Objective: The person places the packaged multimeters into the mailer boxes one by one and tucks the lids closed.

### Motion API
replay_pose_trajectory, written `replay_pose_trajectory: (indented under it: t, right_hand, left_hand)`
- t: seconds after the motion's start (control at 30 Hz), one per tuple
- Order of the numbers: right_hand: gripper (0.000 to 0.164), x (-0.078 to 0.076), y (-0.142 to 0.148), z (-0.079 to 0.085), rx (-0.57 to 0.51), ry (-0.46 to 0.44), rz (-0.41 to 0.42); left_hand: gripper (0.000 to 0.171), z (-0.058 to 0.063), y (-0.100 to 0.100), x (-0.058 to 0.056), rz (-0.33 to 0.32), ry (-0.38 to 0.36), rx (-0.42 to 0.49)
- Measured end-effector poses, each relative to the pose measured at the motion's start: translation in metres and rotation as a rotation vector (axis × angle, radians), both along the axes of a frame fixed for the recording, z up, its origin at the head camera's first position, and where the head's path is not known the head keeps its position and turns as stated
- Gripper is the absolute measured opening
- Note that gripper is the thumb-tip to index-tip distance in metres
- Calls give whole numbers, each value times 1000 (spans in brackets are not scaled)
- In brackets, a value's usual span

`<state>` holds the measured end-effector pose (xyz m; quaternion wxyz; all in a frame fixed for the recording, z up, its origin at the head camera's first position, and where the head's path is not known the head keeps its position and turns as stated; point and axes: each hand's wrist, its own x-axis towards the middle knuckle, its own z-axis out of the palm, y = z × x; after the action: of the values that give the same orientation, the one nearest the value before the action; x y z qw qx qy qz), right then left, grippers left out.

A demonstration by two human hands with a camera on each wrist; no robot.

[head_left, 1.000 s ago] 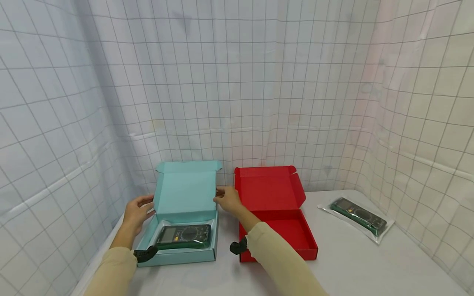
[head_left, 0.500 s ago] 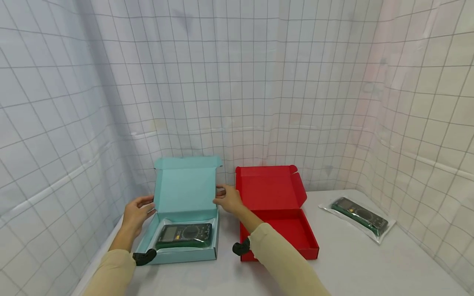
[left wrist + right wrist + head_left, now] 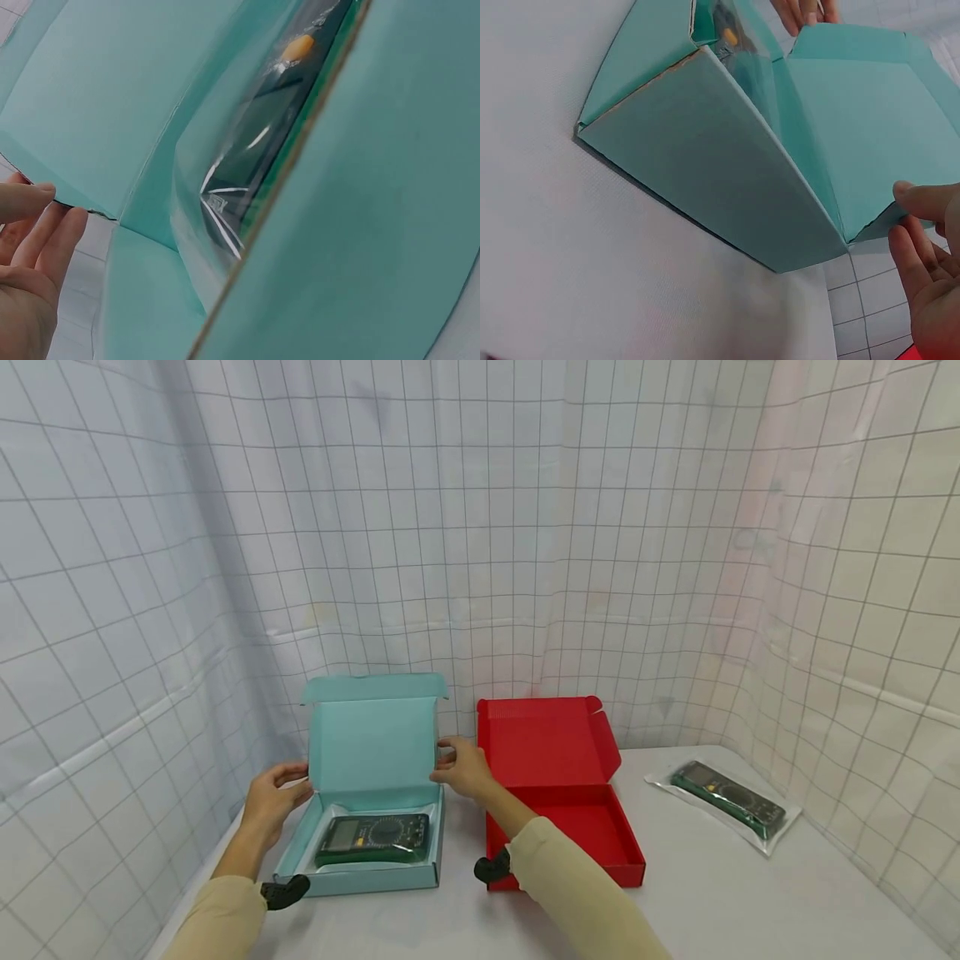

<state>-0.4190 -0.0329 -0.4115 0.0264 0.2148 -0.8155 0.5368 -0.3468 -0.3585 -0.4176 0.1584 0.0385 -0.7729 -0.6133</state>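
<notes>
A light-blue cardboard box (image 3: 375, 882) stands on the table with its lid (image 3: 371, 743) raised. A multimeter (image 3: 375, 837) in a clear plastic bag lies inside, its screen towards the left. My left hand (image 3: 270, 797) is at the lid's left edge; the left wrist view shows thumb and fingers pinching the side flap (image 3: 90, 212). At the opposite edge, my right hand (image 3: 465, 768) pinches the right side flap (image 3: 885, 220), thumb on the inner face and fingers behind. The front flap (image 3: 375, 687) juts from the lid's top.
To the right stands a red box (image 3: 566, 878) with its lid (image 3: 540, 739) leaning back; my right forearm crosses over it. A second bagged multimeter (image 3: 727, 797) lies farther right on the table (image 3: 735, 902). Grid-patterned curtains (image 3: 495, 527) surround the table.
The light-blue lid has swung more upright between my hands, its top edge rising in view. My left hand has shifted slightly left. The red box and second multimeter stay put.
</notes>
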Motion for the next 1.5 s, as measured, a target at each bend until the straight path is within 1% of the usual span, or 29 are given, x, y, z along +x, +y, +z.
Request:
replay_pose_trajectory:
  t: [0.3, 0.6, 0.77, 0.9, 1.03, 1.23, 1.3, 1.5]
  right_hand:
    - [58, 5, 1, 0, -3, -5, 7]
    - [54, 10, 3, 0, 2, 33, 11]
    - [48, 10, 7, -4, -23, 62, 42]
    - [44, 8, 9, -6, -33, 76, 68]
    - [42, 8, 12, -7, -27, 67, 84]
    - [43, 10, 13, -6, -21, 42, 99]
    - [43, 11, 13, -6, -24, 36, 99]
    - [43, 13, 14, -10, -32, 34, 96]
  left_hand:
    - [49, -1, -1, 5, -10, -17, -26]
    - [47, -4, -4, 6, -32, 6, -42]
    - [42, -5, -7, 6, -58, 40, -36]
    - [43, -4, -9, 9, -80, 37, -43]
    - [45, -4, -9, 12, -84, 34, -57]
    - [43, -7, -11, 16, -75, 65, -62]
    - [42, -9, -12, 18, -70, 61, -83]
    - [42, -11, -15, 22, -39, 4, -205]
